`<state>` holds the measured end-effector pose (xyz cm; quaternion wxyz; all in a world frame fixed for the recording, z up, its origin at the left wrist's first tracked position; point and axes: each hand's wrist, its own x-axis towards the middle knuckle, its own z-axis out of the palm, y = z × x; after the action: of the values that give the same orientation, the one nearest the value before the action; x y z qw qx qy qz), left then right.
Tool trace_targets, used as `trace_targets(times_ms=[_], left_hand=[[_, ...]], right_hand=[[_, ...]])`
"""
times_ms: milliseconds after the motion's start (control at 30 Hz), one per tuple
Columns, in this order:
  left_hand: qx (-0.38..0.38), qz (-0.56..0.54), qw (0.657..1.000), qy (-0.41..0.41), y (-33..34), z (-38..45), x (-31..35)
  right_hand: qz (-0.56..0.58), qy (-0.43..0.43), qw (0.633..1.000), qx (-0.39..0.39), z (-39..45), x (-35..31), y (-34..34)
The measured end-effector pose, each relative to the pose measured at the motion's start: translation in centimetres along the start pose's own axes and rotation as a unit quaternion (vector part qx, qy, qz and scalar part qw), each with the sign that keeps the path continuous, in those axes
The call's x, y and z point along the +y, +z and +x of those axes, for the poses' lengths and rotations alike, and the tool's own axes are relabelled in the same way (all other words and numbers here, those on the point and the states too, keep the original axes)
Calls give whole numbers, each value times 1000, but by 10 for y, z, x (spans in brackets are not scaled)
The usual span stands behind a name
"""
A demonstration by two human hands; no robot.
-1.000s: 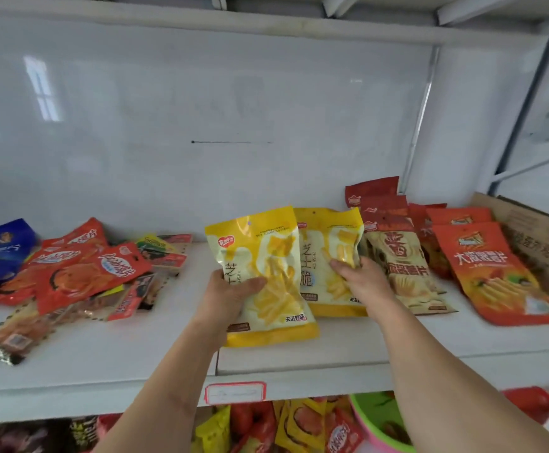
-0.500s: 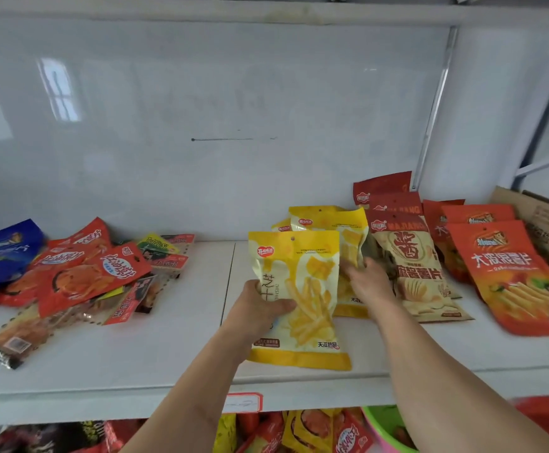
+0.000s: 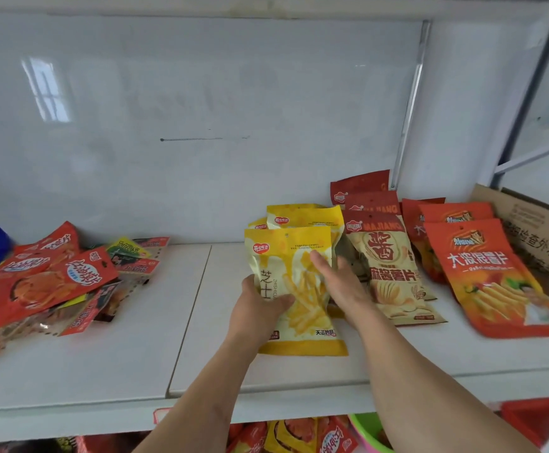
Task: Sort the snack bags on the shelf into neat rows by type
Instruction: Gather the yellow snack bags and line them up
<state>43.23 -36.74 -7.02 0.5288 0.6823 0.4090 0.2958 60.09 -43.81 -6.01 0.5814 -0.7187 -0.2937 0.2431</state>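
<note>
Hands square a yellow fries bag [image 3: 294, 289] near the shelf's [image 3: 299, 376] front edge: left hand [image 3: 257, 310] pinching its side, right hand [image 3: 338, 282] flat-fingered on top, apparently aligning it with the matching yellow bags [image 3: 302, 215] behind.

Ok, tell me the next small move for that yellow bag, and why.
Probably lay the front yellow bag down onto the yellow stack and let go. The left hand grips its left edge, the right hand rests flat on its face, and it already overlaps the same-type bags behind.
</note>
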Motion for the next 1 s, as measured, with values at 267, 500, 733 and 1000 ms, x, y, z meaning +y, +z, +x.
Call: trace_targets(times_ms=[267, 500, 733, 1000], left_hand=[[42, 77, 996, 18, 15, 11, 1], [70, 122, 990, 24, 27, 25, 2], [79, 136, 987, 28, 32, 32, 3], [82, 152, 985, 27, 28, 23, 9]], right_hand=[[-68, -36, 997, -4, 18, 4, 1], [-87, -30, 996, -6, 40, 4, 2], [-102, -29, 994, 7, 50, 4, 5], [-190, -64, 976, 89, 34, -3, 12]])
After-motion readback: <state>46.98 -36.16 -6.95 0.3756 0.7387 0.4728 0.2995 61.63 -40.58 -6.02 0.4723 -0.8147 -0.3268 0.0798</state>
